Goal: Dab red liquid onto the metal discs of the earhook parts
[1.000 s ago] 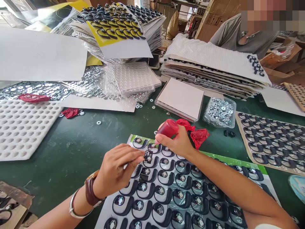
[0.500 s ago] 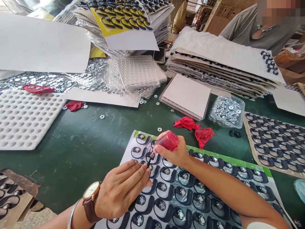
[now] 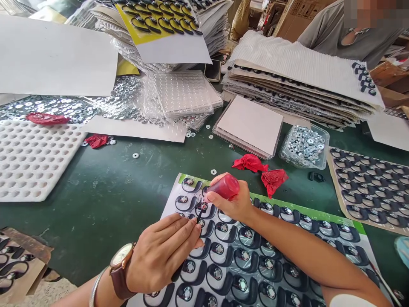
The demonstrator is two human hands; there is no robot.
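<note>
Nearest, the left hand [image 3: 162,251], with a brown-strapped watch [image 3: 119,264] and a bangle at the wrist, lies over the near-left part of a printed sheet [image 3: 319,219] that carries rows of black ear hooks [image 3: 243,256] with small metal discs. Its fingers [image 3: 182,226] are pressed together, pinching a thin dark tool [image 3: 198,216] whose tip points up toward one hook near the sheet's far-left corner. Just beyond, the right hand [image 3: 233,202] reaches in from the right; its fingers are curled around a small red bottle [image 3: 225,187], held tilted with its nozzle toward the same spot, close above the sheet.

The sheet lies on a dark green tabletop [image 3: 105,192]. Just past its far edge are two crumpled red rags [image 3: 262,170] and a loose washer [image 3: 213,172]. To the left rests a white foam tray [image 3: 32,160] full of round dimples, and at the near-left corner a brown card [image 3: 19,260] with more hooks. On the right lies another card of black hooks [image 3: 370,189], with a clear tub of washers [image 3: 303,147] and a white-topped flat stack [image 3: 249,125] beside it.

Farther off are clear blister trays [image 3: 182,96], scattered washers, a large white sheet [image 3: 54,64], and tall piles of cards [image 3: 300,89]. At the far right a person in a grey shirt [image 3: 335,32] sits behind the piles.
</note>
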